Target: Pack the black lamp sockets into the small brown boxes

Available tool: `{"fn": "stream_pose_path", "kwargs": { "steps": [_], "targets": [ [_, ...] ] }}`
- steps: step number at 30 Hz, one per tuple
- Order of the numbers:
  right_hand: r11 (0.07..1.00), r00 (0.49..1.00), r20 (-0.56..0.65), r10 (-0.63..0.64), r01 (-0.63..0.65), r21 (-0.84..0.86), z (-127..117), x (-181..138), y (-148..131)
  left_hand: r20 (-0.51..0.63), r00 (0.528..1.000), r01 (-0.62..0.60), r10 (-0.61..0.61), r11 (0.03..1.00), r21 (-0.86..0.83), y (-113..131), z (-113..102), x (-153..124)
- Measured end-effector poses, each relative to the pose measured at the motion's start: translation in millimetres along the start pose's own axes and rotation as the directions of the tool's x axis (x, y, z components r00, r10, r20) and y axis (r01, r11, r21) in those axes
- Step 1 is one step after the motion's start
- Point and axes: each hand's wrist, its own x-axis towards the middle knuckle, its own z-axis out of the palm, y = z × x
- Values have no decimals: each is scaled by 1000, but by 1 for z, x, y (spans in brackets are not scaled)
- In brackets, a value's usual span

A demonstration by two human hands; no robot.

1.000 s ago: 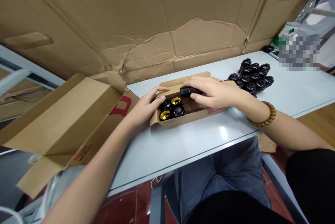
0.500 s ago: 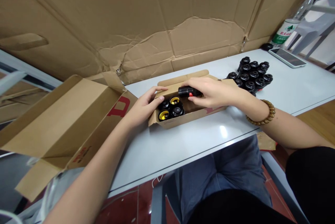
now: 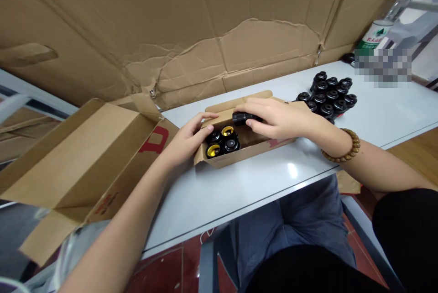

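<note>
The right hand (image 3: pixel 273 118) grasps a black tube (image 3: pixel 240 118), tilted sideways over the small box (image 3: pixel 248 152). The left hand (image 3: pixel 189 140), loosely spread, touches that box's left end, beside four tubes (image 3: pixel 232 145) inside. More tubes (image 3: pixel 326 96) crowd the desk (image 3: pixel 191 206) rightward; a large box (image 3: pixel 112 147) gapes left.

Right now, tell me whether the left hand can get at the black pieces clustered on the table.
Probably not easily: the left hand is at the small box, and the right hand, holding a black cylinder, sits between it and the clustered black pieces.
</note>
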Motion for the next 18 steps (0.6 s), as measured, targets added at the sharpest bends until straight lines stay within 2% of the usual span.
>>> {"fn": "stream_pose_path", "kwargs": {
  "steps": [3,9,13,18],
  "targets": [
    [1000,1000,9,13,-13,-18,1,0,0,6,1000,4,-5,1000,14,0,0,1],
    [1000,998,-52,18,-17,24,7,-1,6,14,1000,18,-17,1000,-15,0,0,0],
    [998,999,-39,-31,33,48,6,-1,6,7,1000,10,-10,1000,-3,0,1,0],
    [999,1000,0,1,-1,46,5,-1,5,6,1000,9,-10,1000,11,0,-1,1]
  ]
}}
